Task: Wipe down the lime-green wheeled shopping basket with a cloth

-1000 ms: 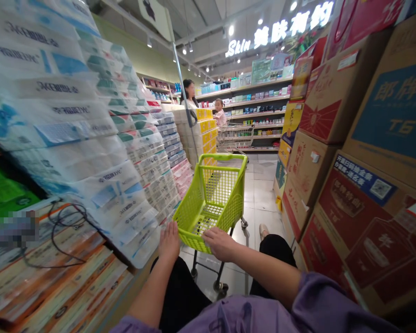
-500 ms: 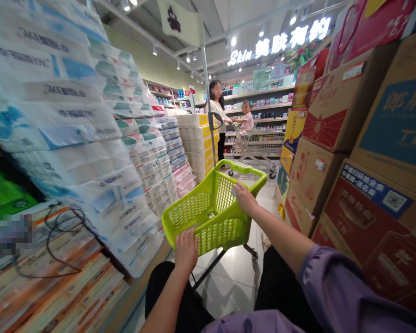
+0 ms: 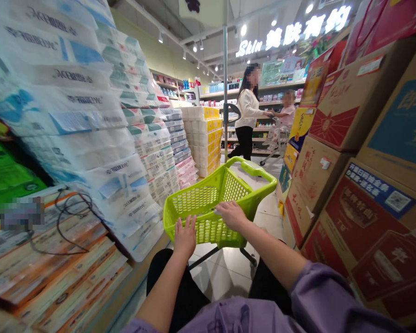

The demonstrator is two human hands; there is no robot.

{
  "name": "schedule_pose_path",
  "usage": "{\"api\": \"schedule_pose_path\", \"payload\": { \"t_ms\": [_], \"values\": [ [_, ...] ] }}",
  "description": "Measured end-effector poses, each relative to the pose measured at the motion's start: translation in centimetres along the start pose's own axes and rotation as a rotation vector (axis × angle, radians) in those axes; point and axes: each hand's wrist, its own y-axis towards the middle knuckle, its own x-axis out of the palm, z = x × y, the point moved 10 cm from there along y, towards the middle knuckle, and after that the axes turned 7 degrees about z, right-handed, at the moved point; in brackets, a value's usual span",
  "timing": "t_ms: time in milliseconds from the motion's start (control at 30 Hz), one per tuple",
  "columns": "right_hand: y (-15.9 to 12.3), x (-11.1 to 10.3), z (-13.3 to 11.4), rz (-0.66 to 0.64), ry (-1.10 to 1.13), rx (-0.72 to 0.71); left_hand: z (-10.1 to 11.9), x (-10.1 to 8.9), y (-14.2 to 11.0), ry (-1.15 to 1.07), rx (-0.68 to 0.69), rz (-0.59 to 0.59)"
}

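A lime-green shopping cart (image 3: 208,203) with a lattice basket stands sideways in front of my knees. My left hand (image 3: 185,238) lies against its near side by the left end, fingers stretched and apart. At the middle of the near rim, my right hand (image 3: 232,215) reaches over the basket edge with bent fingers held together. Something small and whitish shows at those fingertips, too small to name. Little of the basket's floor can be seen behind the near wall and my hand. A pole (image 3: 225,92) with a flag rises behind the cart.
Tall stacks of wrapped tissue packs (image 3: 114,180) line the left. Cartons (image 3: 319,175) are piled on the right. A cable (image 3: 72,208) lies on packs at lower left. Ahead, a person (image 3: 246,111) stands at a metal cart (image 3: 277,138) with a child in it.
My right hand has moved left and down along the basket's rim, away from the handle end. My left fingers have spread more. The person ahead and the metal cart have shifted right.
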Motion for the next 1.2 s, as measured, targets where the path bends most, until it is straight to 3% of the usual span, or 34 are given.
{"api": "schedule_pose_path", "payload": {
  "t_ms": [133, 200, 267, 367, 500, 567, 667, 767, 900, 1033, 1200],
  "values": [
    [-1.4, -5.9, 7.0, 0.133, -0.108, 0.136, -0.5, 0.4, -0.1, -0.026, -0.024, 0.041],
    [-1.8, -7.4, 8.6, 0.173, -0.138, 0.198, -0.3, 0.7, -0.1, -0.038, -0.038, 0.046],
    [-1.9, -7.5, 8.8, 0.181, -0.151, 0.256, -0.2, 1.0, -0.1, -0.044, -0.05, 0.029],
    [-1.9, -6.2, 7.0, 0.183, -0.134, 0.245, -0.5, 1.2, -0.1, -0.05, -0.06, -0.008],
    [-2.9, -4.2, 3.4, 0.189, -0.071, 0.038, -0.8, 1.0, 0.5, -0.077, -0.103, -0.046],
    [-4.1, -3.2, 2.4, 0.2, -0.07, -0.045, 1.0, 0.3, 1.1, -0.133, -0.044, -0.026],
    [-6.0, -1.1, 1.9, 0.172, -0.069, -0.131, 5.6, -0.8, 1.7, -0.244, 0.134, 0.016],
    [-7.6, 1.9, 1.3, 0.053, -0.041, -0.223, 7.8, -1.0, 2.0, -0.29, 0.137, 0.009],
    [-8.2, 4.2, 0.3, -0.071, -0.007, -0.303, 7.8, -0.8, 2.2, -0.312, 0.109, -0.013],
    [-7.5, 4.1, 0.1, -0.034, -0.031, -0.266, 7.2, -0.7, 2.1, -0.336, 0.11, -0.011],
    [-7.4, 4.6, -0.3, -0.113, -0.051, -0.301, 7.0, -0.7, 2.2, -0.357, 0.102, -0.007]
  ]
}}
